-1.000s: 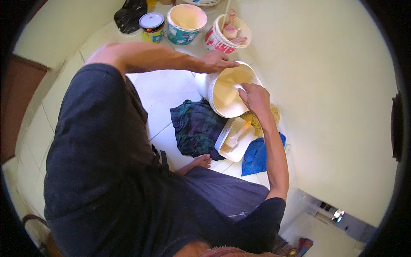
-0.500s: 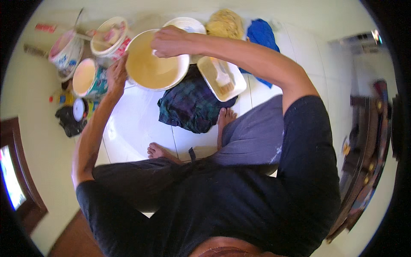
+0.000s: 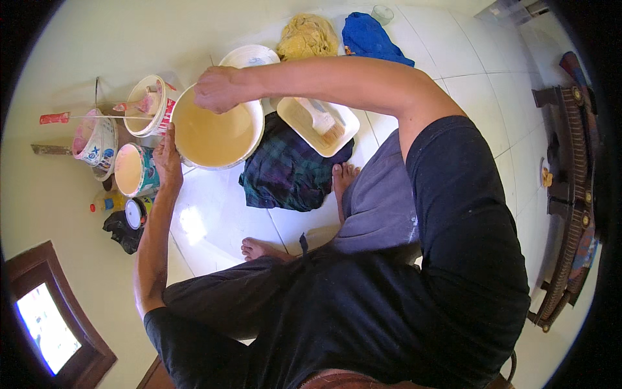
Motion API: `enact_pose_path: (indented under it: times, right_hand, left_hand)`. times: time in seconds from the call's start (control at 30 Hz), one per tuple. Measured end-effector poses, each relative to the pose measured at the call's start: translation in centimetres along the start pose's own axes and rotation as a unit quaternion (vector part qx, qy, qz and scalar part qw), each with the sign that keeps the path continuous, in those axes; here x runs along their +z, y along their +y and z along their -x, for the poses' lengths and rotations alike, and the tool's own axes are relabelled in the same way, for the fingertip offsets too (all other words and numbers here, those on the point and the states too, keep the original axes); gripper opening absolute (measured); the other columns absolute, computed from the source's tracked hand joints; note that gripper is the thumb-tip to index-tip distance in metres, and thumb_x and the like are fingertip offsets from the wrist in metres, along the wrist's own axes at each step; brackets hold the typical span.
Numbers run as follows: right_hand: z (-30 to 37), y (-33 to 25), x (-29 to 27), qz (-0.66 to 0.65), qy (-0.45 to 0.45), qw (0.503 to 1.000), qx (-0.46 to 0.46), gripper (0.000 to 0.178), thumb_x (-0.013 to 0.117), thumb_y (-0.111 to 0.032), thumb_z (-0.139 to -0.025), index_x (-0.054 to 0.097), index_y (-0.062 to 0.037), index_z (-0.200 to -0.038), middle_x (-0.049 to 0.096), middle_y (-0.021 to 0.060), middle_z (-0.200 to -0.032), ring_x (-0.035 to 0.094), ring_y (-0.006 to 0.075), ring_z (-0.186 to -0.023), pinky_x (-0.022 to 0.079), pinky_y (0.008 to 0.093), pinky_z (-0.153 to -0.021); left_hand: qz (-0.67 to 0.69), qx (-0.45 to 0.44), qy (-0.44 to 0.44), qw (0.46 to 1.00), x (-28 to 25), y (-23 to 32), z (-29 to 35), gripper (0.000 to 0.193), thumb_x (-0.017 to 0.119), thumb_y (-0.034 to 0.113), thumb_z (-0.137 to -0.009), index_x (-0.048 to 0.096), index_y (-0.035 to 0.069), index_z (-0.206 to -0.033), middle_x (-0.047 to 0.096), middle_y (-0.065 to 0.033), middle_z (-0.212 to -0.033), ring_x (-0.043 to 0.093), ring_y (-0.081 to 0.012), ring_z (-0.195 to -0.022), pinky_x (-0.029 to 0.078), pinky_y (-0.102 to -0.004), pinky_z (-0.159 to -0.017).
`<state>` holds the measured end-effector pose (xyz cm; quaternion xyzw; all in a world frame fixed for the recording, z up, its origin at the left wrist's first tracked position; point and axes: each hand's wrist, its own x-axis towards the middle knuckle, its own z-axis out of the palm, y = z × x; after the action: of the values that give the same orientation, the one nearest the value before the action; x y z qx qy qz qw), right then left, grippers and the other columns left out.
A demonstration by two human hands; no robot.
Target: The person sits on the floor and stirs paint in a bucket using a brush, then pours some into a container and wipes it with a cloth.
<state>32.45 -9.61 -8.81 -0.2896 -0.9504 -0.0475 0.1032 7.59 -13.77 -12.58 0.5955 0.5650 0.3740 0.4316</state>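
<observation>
plainly, we see the bucket standing ahead and left of our body on the white tiled floor, with cream liquid inside. our right hand is curled into a fist over the far part of its mouth; anything in that grasp is hidden from us. our left hand lies at the bucket's left side, fingers pointing away from our body, and we cannot tell whether it grips the rim. so the liquid lies below and a little nearer than the right hand, and to the right of the left one. the round mouth faces up toward us and shows no long axis; we cannot judge any tilt. to its right, a white tray overlaps the dark plaid cloth and holds a brush. we see its long axis run slantwise, bristles pointing nearer and rightward; the right hand is closer to it.
</observation>
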Motion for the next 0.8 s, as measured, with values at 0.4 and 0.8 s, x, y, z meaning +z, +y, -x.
enact_pose_path:
  times: [0.4, 0.8]
  right_hand:
    - [0.4, -1.6, -1.7, -0.172, 0.029, 0.984, -0.037, 0.017, 0.065, -0.011, -0.062, 0.054, 0.0018, -0.057, 0.053, 0.0196, -0.056, 0.055, 0.0361, -0.055, 0.041, 0.0460, -0.049]
    - [0.4, -1.9, -0.9, -0.208, -0.096, 0.973, -0.010, 0.017, 0.065, -0.012, -0.063, 0.055, 0.0022, -0.061, 0.054, 0.0201, -0.057, 0.053, 0.0370, -0.054, 0.043, 0.0469, -0.052]
  left_hand:
    - [0.069, -0.021, 0.015, 0.997, 1.0, 1.1, 0.2, 0.044, 0.059, 0.038, -0.097, 0.072, -0.004, -0.098, 0.068, -0.0031, -0.085, 0.055, -0.0080, -0.077, 0.045, -0.0239, -0.072]
    - [0.108, -0.034, 0.012, 0.993, 0.9, 0.7, 0.4, 0.042, 0.063, 0.038, -0.095, 0.073, -0.003, -0.095, 0.068, -0.0015, -0.082, 0.055, -0.0067, -0.072, 0.044, -0.0216, -0.066]
